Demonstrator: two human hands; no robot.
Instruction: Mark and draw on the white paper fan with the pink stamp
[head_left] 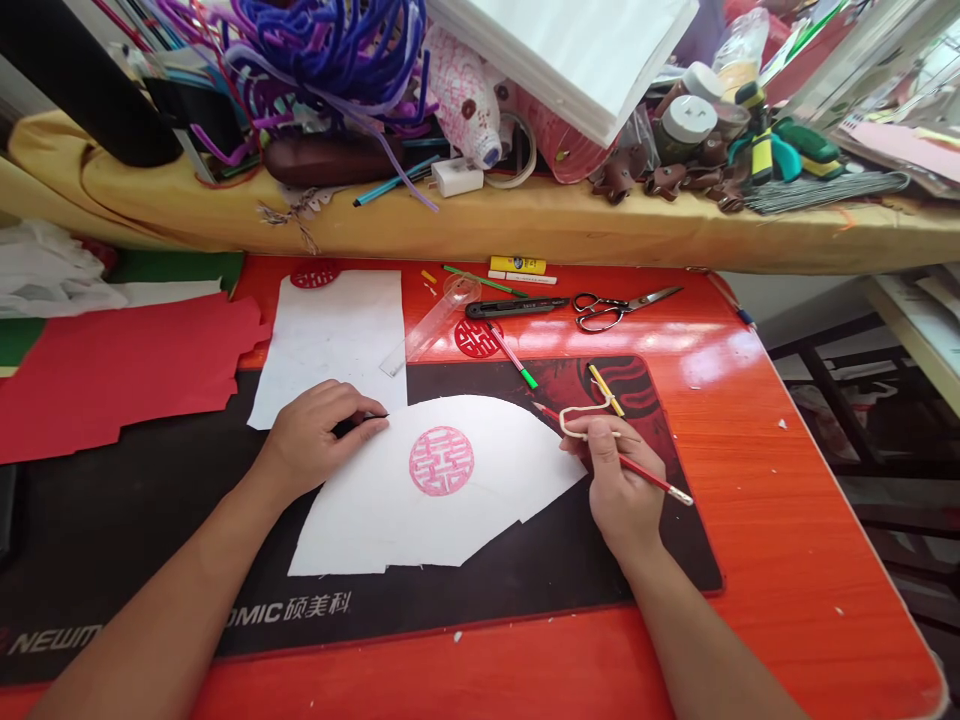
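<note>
A fan-shaped white paper [367, 500] lies on the black desk mat [187, 530], with a round pink symbol drawn on its upper middle. My left hand [322, 440] pinches the upper left edge of this paper between thumb and fingers. At the paper's right corner, my right hand [626, 485] is closed around a red pencil [651, 478], its sharpened tip towards the upper left and its white eraser end sticking out to the right. A loop of cream cord [574, 412] comes out from between the same fingers and reaches up to a short yellow stick [606, 390].
Beyond the fan lie a white sheet [337, 340], a clear ruler [427, 325], a cutter knife [517, 307], scissors [626, 308], a red round cutout [478, 338] and a pink-and-green pen [514, 358]. Red paper [135, 370] is at left. A crowded shelf [525, 225] runs along the back.
</note>
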